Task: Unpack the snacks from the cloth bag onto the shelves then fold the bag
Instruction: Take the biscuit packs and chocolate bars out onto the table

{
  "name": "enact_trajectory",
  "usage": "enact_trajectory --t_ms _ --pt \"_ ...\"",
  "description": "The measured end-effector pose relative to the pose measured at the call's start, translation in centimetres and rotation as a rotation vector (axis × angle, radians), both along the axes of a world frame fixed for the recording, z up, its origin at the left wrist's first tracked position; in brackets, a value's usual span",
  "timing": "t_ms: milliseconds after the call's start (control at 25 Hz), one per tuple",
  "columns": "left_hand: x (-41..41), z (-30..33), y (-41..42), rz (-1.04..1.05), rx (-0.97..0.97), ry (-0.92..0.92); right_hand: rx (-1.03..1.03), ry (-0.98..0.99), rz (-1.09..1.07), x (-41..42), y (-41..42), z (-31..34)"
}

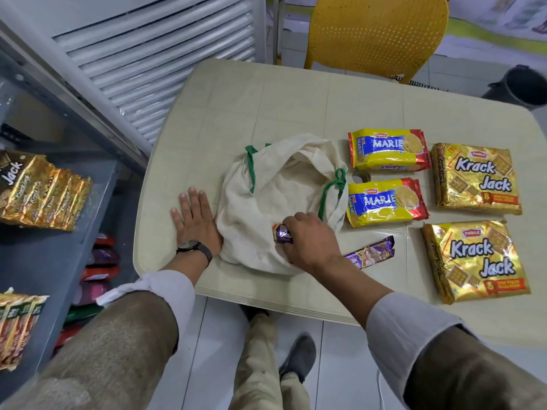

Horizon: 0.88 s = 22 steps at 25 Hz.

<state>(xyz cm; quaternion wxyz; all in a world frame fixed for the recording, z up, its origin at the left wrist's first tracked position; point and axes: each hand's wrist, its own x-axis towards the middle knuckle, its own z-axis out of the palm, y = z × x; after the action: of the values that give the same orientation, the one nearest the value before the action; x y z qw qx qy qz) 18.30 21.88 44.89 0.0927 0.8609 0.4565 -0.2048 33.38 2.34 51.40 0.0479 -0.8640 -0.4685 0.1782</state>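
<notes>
Atop bag (260, 199), fingers (285, 245) pinch bar (281, 234).

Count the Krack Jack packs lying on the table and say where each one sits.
2. One Krack Jack pack lies at the table's far right, beside the Marie packs; the other sits nearer the person, directly below it. The cloth bag may hide more.

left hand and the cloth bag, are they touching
Touching. The head view shows the left hand flat on the table, its thumb-side edge pressed against the cloth bag with no gap between them.
</notes>
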Motion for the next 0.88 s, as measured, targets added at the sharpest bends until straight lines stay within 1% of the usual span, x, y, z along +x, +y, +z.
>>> enact_trajectory --t_ms 160,360,480,560,680,880 --pt "0.0 -0.4 0.2 0.011 -0.001 -0.021 0.040 -0.003 -0.238 2.5 -0.1 1.2" --pt "-0.1 -0.7 0.4 0.033 -0.012 -0.027 0.181 -0.019 -0.453 2.9 -1.9 2.8" --pt "-0.2 -0.8 0.4 0.031 -0.007 -0.025 0.288 -0.048 -0.521 2.8 -5.6 3.1" --pt "-0.2 -0.7 0.2 0.024 -0.020 -0.033 0.280 -0.075 -0.570 3.2 -9.7 2.7" --pt "-0.3 -0.5 0.0 0.020 -0.011 -0.032 0.234 -0.102 -0.553 3.9 -15.9 1.9" --pt "0.0 0.0 -0.2 0.015 -0.045 -0.005 0.189 -0.055 -0.266 4.7 -23.1 0.4"
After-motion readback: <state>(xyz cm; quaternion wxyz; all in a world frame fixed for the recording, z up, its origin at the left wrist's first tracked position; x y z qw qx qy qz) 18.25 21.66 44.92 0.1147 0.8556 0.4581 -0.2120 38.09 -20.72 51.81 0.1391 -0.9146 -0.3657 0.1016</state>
